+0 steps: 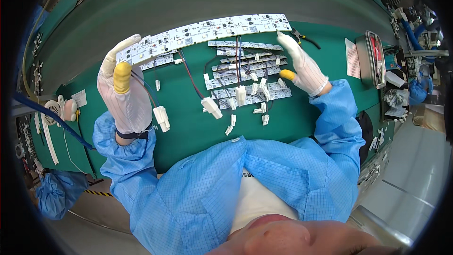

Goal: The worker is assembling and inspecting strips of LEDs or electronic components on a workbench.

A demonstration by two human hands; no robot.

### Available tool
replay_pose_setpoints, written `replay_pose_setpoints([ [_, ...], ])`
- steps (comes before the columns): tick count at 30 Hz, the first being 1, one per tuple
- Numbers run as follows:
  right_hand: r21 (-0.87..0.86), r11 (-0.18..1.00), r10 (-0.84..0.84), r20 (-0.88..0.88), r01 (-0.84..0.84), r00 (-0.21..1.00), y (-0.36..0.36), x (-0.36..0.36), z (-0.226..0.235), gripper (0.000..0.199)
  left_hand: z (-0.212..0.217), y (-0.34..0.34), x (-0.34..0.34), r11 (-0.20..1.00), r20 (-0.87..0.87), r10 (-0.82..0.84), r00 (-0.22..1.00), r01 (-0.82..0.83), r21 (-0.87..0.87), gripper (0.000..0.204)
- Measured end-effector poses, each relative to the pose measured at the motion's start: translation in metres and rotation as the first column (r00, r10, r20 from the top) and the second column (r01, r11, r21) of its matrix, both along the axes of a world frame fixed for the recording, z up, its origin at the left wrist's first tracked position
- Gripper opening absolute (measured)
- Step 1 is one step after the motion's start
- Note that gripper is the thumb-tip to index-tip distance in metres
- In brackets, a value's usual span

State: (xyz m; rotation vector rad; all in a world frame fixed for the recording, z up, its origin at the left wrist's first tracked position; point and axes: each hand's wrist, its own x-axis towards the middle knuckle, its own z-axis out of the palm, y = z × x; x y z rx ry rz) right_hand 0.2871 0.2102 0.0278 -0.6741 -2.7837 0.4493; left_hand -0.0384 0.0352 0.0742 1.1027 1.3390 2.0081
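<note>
My left hand [123, 95], in a white glove with a yellow thumb tip, grips the left end of a long white LED circuit board strip [207, 30]. The strip is raised above the green mat [184, 127], its right end higher in view. From it, thin wires hang down to white plug connectors [211, 107]. My right hand [304, 72], gloved the same way, has fingers and thumb apart by the strip's right end; whether a fingertip touches it I cannot tell. Below the raised strip lie several similar boards [278, 92] with wires and connectors.
Pliers [306, 40] with dark handles lie beyond my right hand. A metal box [369, 61] and a red-marked sheet [352, 56] are at the right. To the left are a small white fan [53, 108] and a blue hose [56, 117].
</note>
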Motion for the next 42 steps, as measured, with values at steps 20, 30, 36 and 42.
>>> replay_pose_setpoints([
  [20,0.413,0.811,-0.457,0.006,0.413,0.890,0.009,0.070,-0.018,0.081,-0.002,0.005,0.009,0.998,0.029,-0.044,0.999,0.045,-0.047,0.055],
  [30,0.356,0.934,-0.016,-0.016,0.021,1.000,0.020,0.050,-0.040,0.068,-0.011,0.009,0.005,0.995,-0.033,-0.068,0.997,0.066,-0.078,0.052],
  [36,-0.766,0.621,-0.417,-0.500,-0.164,0.759,-0.025,-0.027,0.032,0.092,-0.008,0.010,0.017,0.988,-0.035,-0.045,0.998,0.040,-0.150,0.063],
  [42,-0.872,0.418,-0.522,-0.461,-0.257,0.717,-0.023,-0.047,0.070,0.042,-0.006,0.003,0.016,0.971,-0.151,-0.186,0.971,0.158,-0.182,0.053],
])
